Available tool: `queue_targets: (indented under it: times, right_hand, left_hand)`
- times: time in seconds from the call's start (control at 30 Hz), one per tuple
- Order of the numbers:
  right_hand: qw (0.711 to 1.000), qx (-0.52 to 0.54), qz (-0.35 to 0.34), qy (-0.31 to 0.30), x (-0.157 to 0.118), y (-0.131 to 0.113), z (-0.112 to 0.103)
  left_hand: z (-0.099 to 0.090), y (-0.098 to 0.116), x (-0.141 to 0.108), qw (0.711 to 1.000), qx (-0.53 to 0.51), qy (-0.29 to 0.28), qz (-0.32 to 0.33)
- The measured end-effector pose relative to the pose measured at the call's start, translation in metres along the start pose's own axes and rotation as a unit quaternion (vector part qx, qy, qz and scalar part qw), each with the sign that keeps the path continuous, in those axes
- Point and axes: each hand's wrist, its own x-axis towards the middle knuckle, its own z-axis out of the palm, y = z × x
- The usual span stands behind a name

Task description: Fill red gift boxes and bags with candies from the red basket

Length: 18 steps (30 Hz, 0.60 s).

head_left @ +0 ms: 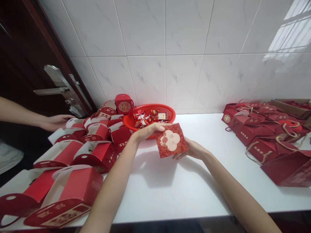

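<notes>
Red floral box between left grip and right grip, touching both.

White table with boxes, basket

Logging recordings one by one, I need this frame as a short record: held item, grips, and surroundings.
Held item: red patterned cardboard box with pale flower-shaped label
Grips: left grip at the box's upper left, right grip at its lower right
Behind: oval red plastic basket of wrapped packets
Left side: open red cardboard cartons with white insides; another person's hand at them, contact unclear
Right side: dark red cartons, some with rope handles
Surface: white table
</notes>
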Motion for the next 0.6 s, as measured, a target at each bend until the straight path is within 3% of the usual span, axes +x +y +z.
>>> queue_targets:
  times: [0.2,0.4,0.6]
  right_hand:
    - [0.995,0.058,-0.014,-0.078,0.0,-0.001,0.003]
    - [0.987,0.097,0.025,-0.126,0.0,0.0,0.004]
    - [0.987,0.112,0.062,-0.095,0.008,0.005,0.006]
  left_hand:
    - [-0.001,0.003,-0.003,1.0,0.001,-0.005,-0.007]
    - [0.003,0.012,-0.003,0.998,0.048,-0.041,-0.023]
    - [0.011,0.007,0.006,0.987,0.062,0.101,-0.107]
